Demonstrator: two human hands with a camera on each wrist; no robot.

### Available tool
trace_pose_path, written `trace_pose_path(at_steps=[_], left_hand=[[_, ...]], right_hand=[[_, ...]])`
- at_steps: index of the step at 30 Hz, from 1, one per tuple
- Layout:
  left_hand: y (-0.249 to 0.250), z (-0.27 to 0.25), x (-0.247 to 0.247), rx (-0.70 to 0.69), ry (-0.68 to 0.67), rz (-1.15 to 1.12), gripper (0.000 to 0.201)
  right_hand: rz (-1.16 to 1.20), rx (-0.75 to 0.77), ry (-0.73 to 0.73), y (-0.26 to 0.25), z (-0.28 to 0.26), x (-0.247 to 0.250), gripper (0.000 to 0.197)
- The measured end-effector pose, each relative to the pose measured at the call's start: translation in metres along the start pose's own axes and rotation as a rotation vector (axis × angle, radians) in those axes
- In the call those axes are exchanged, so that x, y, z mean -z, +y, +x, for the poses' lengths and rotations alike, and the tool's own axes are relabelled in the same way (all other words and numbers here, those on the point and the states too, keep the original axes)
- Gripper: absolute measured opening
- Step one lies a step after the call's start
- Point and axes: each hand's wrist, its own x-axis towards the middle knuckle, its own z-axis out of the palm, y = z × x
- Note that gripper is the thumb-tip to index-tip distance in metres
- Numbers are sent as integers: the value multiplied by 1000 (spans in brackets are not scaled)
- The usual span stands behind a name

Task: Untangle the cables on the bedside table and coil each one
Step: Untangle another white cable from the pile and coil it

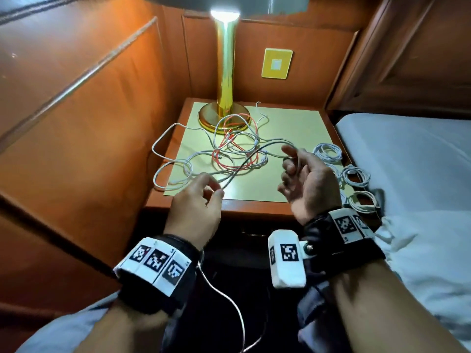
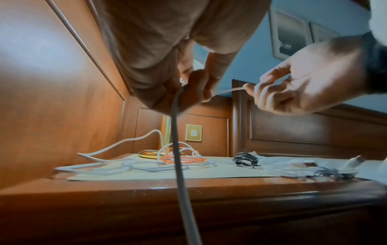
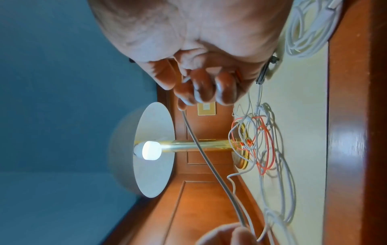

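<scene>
A grey cable (image 1: 244, 164) stretches taut above the bedside table (image 1: 193, 205) between my two hands. My left hand (image 1: 216, 191) pinches it between thumb and forefinger near the table's front edge. My right hand (image 1: 289, 161), palm up, has its fingers (image 3: 205, 89) curled round the cable's other end. In the left wrist view the grey cable (image 2: 177, 149) drops from my left fingers (image 2: 194, 86) past the lens. A tangle of white and orange cables (image 1: 237, 146) lies on the cream mat (image 1: 293, 128) behind my hands.
A gold lamp (image 1: 225, 72) stands lit at the back of the table, with cable loops over its base. Several coiled white cables (image 1: 355, 175) lie along the right edge, and a black coil (image 2: 245, 159) lies beside them. A white bed (image 1: 420, 161) adjoins on the right.
</scene>
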Motion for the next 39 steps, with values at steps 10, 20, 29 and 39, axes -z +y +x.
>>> trace_pose_path(at_steps=[10,20,29,39], left_hand=[[4,2,7,-132,-126,-171,14],[-5,1,9,-39,-274,-262,31],[-12,6,4,84,-61,-339,24],[-1,2,8,-47,37,-139,16]], right_hand=[[-1015,136,-430,31,5,-12,39],[-574,-33,-545,11,-17,-13,30],[-265,-329,-508,5,-12,-4,35],[-282,-317,-478,11,-11,-5,32]])
